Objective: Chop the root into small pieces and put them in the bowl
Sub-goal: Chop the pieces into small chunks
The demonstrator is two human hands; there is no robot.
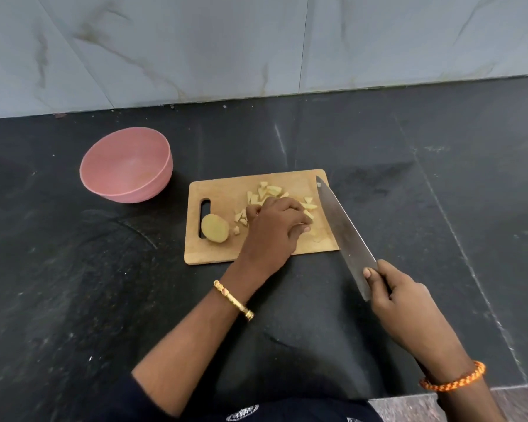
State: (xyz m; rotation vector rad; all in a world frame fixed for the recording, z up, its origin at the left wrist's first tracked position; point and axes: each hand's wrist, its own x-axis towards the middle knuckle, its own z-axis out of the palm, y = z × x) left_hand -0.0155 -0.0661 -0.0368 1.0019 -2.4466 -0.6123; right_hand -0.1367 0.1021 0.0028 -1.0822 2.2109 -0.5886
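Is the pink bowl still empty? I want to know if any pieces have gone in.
Empty: the bowl shows only its bare pink inside, and the cut pieces all lie on the cutting board.

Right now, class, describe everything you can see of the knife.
The knife is a large chef's knife with a broad, dull grey metal blade tapering to a point. The right hand grips its handle, which is hidden, thumb on the blade. The tip lies over the wooden cutting board's far right corner.
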